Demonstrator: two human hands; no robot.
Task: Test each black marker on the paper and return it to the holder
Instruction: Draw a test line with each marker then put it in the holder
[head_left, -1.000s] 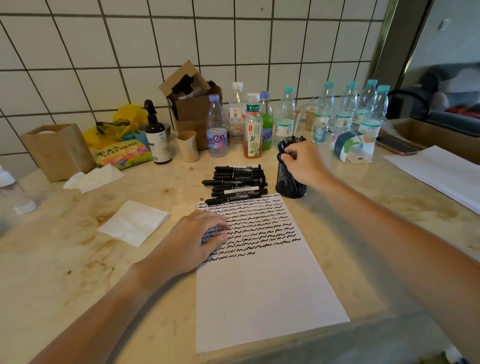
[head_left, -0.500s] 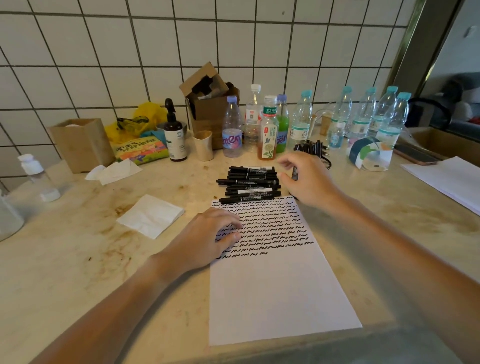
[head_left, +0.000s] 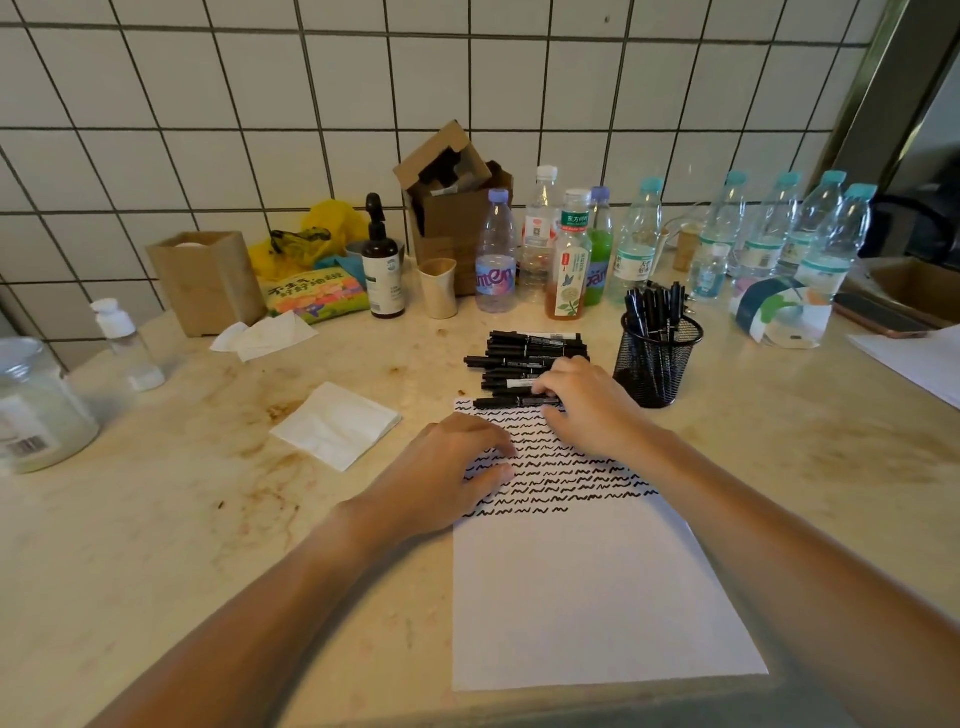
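Water bottles crowd behind the mesh holder of markers; the right hand pinches the nearest loose marker, the left hand rests flat and relaxed on the paper.

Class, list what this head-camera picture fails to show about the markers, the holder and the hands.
- Right hand: its fingertips cover the nearest marker, so any grip is unclear.
- Holder: the markers inside overlap and are too small to count.
- Marker pile: label print is too small to read.
- Paper: the left hand covers some squiggles.
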